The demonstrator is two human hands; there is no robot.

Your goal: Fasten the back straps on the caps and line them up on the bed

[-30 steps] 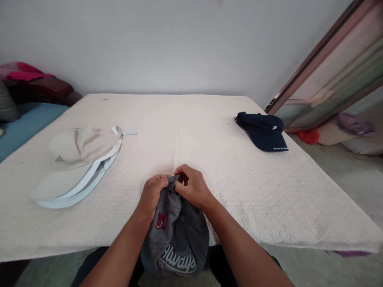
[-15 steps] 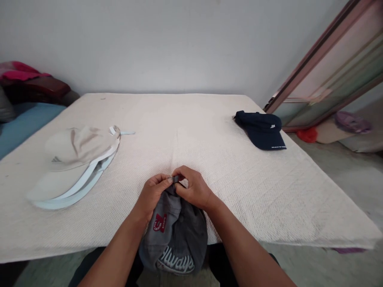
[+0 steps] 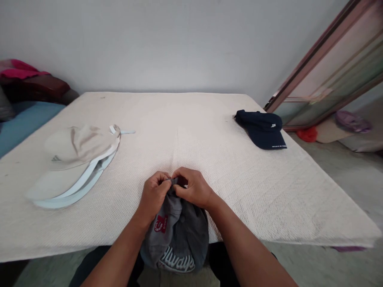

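Note:
A dark grey cap (image 3: 176,233) with a red patch and white lettering lies at the near edge of the table, its brim hanging towards me. My left hand (image 3: 154,195) and my right hand (image 3: 193,187) are both closed in a pinch on the small strap at the cap's back, fingertips meeting over it. The strap itself is mostly hidden by my fingers.
The table wears a cream textured cloth (image 3: 191,131). A beige hat stacked on a pale blue one (image 3: 74,159) lies at the left. A navy cap (image 3: 263,127) sits at the far right. A framed panel (image 3: 329,75) leans against the wall at right.
My fingers have drawn closer together over the strap, covering it more. The cap has barely shifted.

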